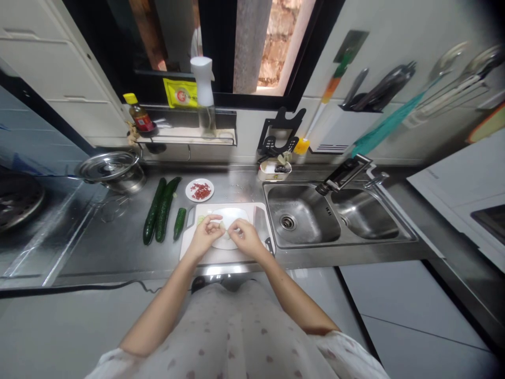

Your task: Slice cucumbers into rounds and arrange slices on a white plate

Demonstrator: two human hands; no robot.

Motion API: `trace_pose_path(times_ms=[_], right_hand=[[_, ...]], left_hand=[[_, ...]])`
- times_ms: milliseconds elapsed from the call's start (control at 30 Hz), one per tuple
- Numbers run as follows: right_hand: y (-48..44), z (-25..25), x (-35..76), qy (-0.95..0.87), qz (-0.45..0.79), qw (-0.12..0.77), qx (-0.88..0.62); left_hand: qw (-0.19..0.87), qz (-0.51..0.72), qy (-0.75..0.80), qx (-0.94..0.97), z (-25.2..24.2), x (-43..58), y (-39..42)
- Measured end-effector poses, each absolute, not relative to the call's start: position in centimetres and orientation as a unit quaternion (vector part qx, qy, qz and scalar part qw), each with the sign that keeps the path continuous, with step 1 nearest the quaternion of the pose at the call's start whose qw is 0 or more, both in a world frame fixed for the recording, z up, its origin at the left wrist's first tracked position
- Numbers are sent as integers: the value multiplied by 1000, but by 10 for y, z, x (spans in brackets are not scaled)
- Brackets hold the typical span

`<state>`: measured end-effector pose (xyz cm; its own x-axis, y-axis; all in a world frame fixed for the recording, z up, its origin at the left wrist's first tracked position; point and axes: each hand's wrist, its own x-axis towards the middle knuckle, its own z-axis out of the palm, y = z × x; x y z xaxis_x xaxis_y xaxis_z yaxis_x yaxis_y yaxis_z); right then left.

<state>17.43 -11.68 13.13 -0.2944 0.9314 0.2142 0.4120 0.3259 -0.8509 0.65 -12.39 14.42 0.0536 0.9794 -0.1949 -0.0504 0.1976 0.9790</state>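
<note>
My left hand (206, 235) and my right hand (245, 238) are close together over a white plate (232, 213). Fingertips of both hands pinch a small, pale green piece (224, 227) that looks like a cucumber slice. Beneath the plate lies a white cutting board (209, 256). More pale green slices (201, 219) show on the board beside my left hand. A knife (269, 245) with a dark handle lies at the board's right side, partly hidden by my right hand. Left of the board rests a cut length of cucumber (179, 223).
Two whole cucumbers (161, 210) lie farther left, near a lidded steel pot (114, 171). A small plate (200, 199) of chopped red bits sits behind the board. To the right is a double sink (303, 239) with a black faucet (341, 176). A shelf (181, 138) holds bottles.
</note>
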Motion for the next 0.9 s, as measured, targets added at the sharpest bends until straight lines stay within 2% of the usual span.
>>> trace_pose_path(times_ms=[500, 900], right_hand=[[-115, 129, 173, -695, 400, 368, -470], [-110, 106, 174, -710, 380, 362, -470]], left_hand=[[524, 460, 513, 502, 143, 6, -123], [556, 456, 521, 459, 119, 6, -113]])
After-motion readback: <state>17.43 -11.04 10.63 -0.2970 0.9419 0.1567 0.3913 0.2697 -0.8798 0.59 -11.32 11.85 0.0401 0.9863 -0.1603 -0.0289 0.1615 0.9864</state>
